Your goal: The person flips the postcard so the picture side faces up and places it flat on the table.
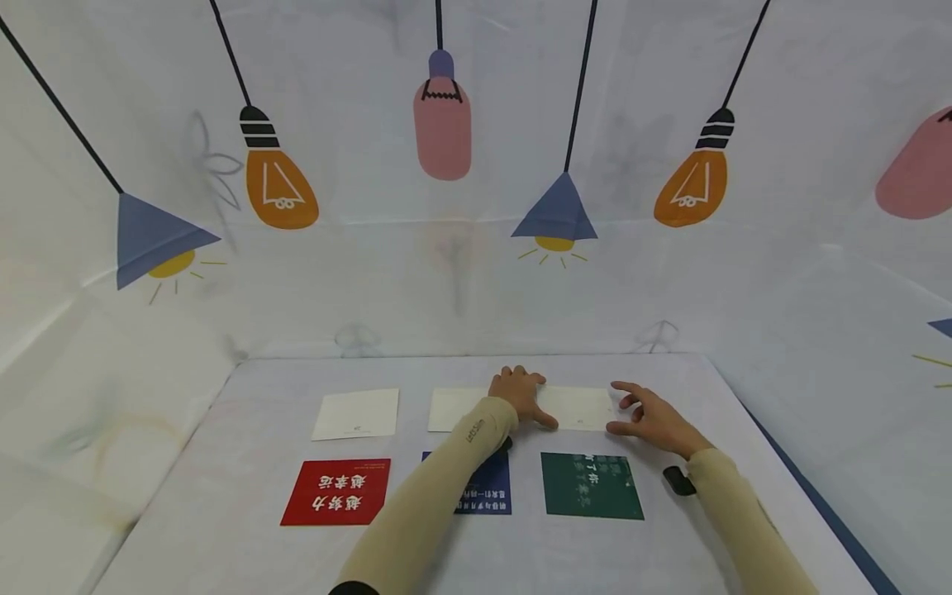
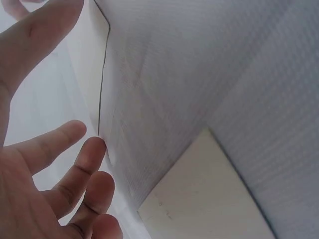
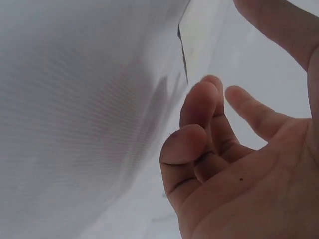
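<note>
My left hand [image 1: 519, 395] sits at the left edge of the right white card [image 1: 576, 409], fingers spread, gripping nothing; my right hand [image 1: 658, 420] is at that card's right edge, its thumb and loosely bent fingers apart, likewise grasping nothing; whether any of my fingertips touch the card, I cannot tell. The right white card lies flat on the white tabletop [image 1: 223, 496], between my two hands; to its left is the middle white card [image 1: 449, 409], partly covered by my left hand and sleeve [image 1: 424, 512], and farther left, well apart, the left white card [image 1: 357, 416]. Nearer me lies a second row; the red card [image 1: 335, 493] is on the left, the blue card [image 1: 491, 487] is half hidden under my left forearm, and the green card [image 1: 592, 487] lies just below the right white card.
</note>
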A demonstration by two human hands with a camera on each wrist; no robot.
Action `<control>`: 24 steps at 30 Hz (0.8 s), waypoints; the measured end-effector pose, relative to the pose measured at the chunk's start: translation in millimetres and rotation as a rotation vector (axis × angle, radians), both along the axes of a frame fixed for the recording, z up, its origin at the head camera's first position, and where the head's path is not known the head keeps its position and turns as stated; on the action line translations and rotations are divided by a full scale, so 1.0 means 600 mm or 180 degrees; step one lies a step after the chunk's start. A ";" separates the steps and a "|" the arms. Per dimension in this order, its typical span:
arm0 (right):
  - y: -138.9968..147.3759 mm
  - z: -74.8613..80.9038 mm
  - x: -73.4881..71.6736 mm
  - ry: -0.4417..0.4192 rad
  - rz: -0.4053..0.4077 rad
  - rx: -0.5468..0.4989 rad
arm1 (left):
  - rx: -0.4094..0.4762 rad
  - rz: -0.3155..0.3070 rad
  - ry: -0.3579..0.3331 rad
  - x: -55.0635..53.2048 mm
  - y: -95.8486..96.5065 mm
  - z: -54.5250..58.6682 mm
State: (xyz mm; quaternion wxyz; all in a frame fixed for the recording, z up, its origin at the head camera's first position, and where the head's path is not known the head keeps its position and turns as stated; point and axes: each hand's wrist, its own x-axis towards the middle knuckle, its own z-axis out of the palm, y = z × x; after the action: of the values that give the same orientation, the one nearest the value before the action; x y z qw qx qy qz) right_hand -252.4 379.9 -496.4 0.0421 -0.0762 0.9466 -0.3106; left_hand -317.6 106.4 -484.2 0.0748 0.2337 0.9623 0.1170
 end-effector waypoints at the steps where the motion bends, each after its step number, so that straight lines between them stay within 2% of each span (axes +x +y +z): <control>1: 0.000 0.001 -0.005 -0.0049 0.0050 0.0005 | -0.0016 0.0014 -0.0009 -0.001 0.001 -0.001; 8: -0.005 0.011 -0.033 -0.0375 0.0207 0.0069 | -0.0083 0.0094 -0.0077 -0.008 0.003 -0.013; 18: 0.002 0.016 -0.063 -0.0700 0.0299 0.0069 | 0.0065 0.0171 -0.0186 -0.019 0.006 -0.028; 24: 0.005 0.014 -0.063 -0.0641 0.0288 0.0010 | 0.0168 0.0142 -0.0190 -0.010 0.002 -0.014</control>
State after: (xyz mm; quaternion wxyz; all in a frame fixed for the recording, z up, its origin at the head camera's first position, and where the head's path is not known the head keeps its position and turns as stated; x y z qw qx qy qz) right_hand -290.3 383.0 -488.2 0.1511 -0.0872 0.9336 -0.3130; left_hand -323.4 107.3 -492.5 0.0947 0.2106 0.9612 0.1509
